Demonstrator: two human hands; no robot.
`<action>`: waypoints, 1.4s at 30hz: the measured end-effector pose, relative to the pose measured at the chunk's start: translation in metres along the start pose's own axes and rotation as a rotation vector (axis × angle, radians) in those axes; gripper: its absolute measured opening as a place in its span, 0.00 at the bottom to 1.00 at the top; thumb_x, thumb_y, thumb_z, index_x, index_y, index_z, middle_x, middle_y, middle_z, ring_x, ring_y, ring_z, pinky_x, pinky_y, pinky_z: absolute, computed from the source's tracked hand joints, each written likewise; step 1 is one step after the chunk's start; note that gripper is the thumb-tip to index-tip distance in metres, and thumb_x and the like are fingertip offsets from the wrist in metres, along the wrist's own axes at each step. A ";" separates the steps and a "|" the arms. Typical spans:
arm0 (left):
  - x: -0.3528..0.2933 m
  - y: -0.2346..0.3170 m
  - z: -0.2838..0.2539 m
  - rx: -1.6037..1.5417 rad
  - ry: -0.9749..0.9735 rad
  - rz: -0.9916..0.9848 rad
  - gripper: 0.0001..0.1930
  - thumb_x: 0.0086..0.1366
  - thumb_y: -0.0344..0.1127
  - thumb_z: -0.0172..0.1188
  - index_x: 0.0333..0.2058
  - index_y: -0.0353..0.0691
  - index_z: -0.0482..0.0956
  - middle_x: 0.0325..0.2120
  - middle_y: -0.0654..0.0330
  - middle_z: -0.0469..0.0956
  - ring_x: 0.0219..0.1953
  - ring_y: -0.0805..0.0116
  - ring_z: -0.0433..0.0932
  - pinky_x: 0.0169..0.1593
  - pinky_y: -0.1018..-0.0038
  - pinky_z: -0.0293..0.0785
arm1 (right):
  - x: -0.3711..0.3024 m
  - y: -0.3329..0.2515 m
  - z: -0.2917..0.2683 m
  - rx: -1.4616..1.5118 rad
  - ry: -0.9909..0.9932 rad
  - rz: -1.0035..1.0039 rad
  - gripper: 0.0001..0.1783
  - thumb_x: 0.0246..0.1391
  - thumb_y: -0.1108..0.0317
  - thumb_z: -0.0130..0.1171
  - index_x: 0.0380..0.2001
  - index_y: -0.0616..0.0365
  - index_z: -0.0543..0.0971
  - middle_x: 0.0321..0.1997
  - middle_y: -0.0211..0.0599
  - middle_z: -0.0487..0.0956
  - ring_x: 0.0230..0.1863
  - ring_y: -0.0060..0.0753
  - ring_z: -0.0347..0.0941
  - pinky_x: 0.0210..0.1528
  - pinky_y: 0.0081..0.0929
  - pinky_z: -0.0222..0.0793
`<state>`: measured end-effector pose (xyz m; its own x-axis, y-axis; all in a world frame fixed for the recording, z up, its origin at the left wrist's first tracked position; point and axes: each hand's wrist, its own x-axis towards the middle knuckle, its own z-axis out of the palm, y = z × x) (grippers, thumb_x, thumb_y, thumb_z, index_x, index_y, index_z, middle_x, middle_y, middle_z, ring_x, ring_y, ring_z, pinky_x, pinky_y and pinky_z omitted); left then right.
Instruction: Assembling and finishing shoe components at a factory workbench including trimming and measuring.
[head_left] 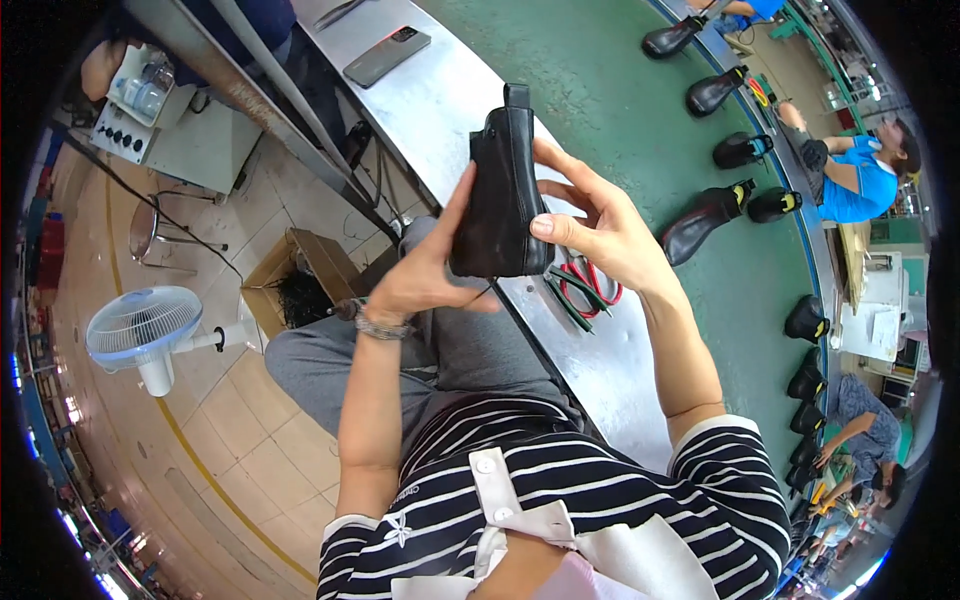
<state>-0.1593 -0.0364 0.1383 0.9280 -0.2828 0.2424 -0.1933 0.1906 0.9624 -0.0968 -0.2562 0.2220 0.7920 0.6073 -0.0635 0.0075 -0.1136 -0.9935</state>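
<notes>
The boot [492, 205] is between the left hand [425, 278] and the right hand [603, 232], above the edge of the worktop [620, 375], on which a phone [387, 57] lies toward the far end and hand tools [567, 303] nearer the person. Left of the worktop, a box [335, 262] sits between it and a fan [145, 320]. To the right, beyond the worktop, runs a row of footwear [703, 222].

1. Boot [492, 210]: black.
2. Desk [620, 375]: silver-grey, metallic sheen.
3. Phone [388, 57]: dark grey.
4. Hand tools [570, 305]: red; dark green.
5. Shirt [610, 485]: black with white horizontal stripes; collar [645, 555] and placket [494, 488] white.
6. Trousers [490, 345]: plain grey.
7. Fan [145, 325]: white and pale blue.
8. Box [325, 262]: cardboard brown.
9. Tiled floor [235, 420]: beige, with yellow line.
10. Strip beyond desk [600, 110]: green.
11. Boots opposite [700, 222]: blackish, some marked yellow.
12. Co-worker's shirt [868, 195]: bright blue.
</notes>
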 end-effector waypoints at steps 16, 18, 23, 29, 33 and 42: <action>0.035 0.033 0.048 -0.143 0.486 -0.136 0.33 0.53 0.43 0.73 0.52 0.39 0.66 0.35 0.65 0.72 0.34 0.79 0.72 0.38 0.81 0.72 | 0.000 -0.034 -0.002 -0.120 -0.261 0.231 0.56 0.44 0.58 0.74 0.69 0.57 0.51 0.61 0.61 0.68 0.62 0.55 0.67 0.49 0.38 0.77; 0.038 0.029 0.045 -0.131 0.477 -0.129 0.33 0.52 0.43 0.73 0.52 0.38 0.67 0.35 0.65 0.73 0.34 0.79 0.72 0.38 0.81 0.72 | 0.001 -0.035 -0.002 -0.164 -0.273 0.214 0.55 0.44 0.58 0.74 0.69 0.61 0.51 0.58 0.63 0.71 0.61 0.55 0.69 0.47 0.37 0.78; 0.044 0.028 0.035 -0.073 0.469 -0.111 0.31 0.53 0.45 0.72 0.50 0.37 0.70 0.35 0.65 0.74 0.35 0.78 0.72 0.40 0.79 0.72 | 0.005 -0.040 0.004 -0.294 -0.233 0.170 0.53 0.47 0.58 0.72 0.67 0.66 0.51 0.46 0.62 0.79 0.40 0.55 0.81 0.38 0.35 0.77; 0.050 0.023 0.020 -0.143 0.523 -0.084 0.26 0.57 0.47 0.69 0.48 0.36 0.73 0.36 0.65 0.75 0.36 0.78 0.73 0.41 0.79 0.72 | 0.012 -0.041 0.022 -0.654 -0.164 0.019 0.45 0.53 0.54 0.65 0.62 0.74 0.57 0.29 0.57 0.80 0.28 0.55 0.79 0.31 0.39 0.74; 0.052 0.004 0.022 0.049 0.587 0.005 0.27 0.58 0.50 0.66 0.48 0.36 0.73 0.40 0.61 0.73 0.41 0.72 0.72 0.47 0.73 0.71 | 0.011 -0.050 0.036 -0.894 -0.091 0.048 0.47 0.51 0.50 0.65 0.61 0.76 0.60 0.25 0.57 0.79 0.26 0.57 0.77 0.30 0.42 0.72; 0.041 0.002 -0.009 -0.345 0.342 -0.032 0.31 0.64 0.58 0.59 0.56 0.41 0.67 0.41 0.64 0.73 0.41 0.79 0.73 0.43 0.81 0.74 | -0.010 -0.012 0.036 -0.275 -0.102 0.020 0.53 0.40 0.61 0.76 0.68 0.54 0.59 0.63 0.38 0.70 0.63 0.34 0.67 0.62 0.38 0.64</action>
<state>-0.1186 -0.0390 0.1494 0.9944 0.0200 0.1035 -0.0995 0.5038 0.8581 -0.1271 -0.2322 0.2312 0.7283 0.6770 -0.1058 0.1689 -0.3269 -0.9298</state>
